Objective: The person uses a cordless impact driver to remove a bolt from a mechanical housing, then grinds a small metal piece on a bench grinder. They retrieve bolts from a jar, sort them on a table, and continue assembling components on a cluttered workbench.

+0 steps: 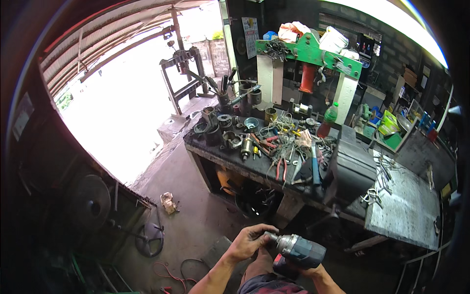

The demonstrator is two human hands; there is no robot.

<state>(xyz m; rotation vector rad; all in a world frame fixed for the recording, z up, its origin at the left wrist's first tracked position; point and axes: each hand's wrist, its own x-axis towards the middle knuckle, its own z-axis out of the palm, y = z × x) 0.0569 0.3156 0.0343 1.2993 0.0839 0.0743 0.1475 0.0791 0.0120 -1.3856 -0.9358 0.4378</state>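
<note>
My right hand (312,272) is wrapped round the handle of a cordless impact wrench (302,251), a dark-bodied tool with a silver metal nose and a red-trimmed battery below. The tool lies level, its nose toward the left. At that end, my left hand (249,241) has its fingers closed round the small metal socket (270,236) on the tip. Part of the socket is hidden by the fingers. Both hands are above my lap, in front of the workbench (235,164).
Pliers (281,169), a blue-handled hammer (315,166), wires and motor parts crowd the bench. A large vise (355,164) stands at its right end, beside a metal-topped table (404,208). A green press frame (313,51) rises behind. Cables (171,274) lie on the floor.
</note>
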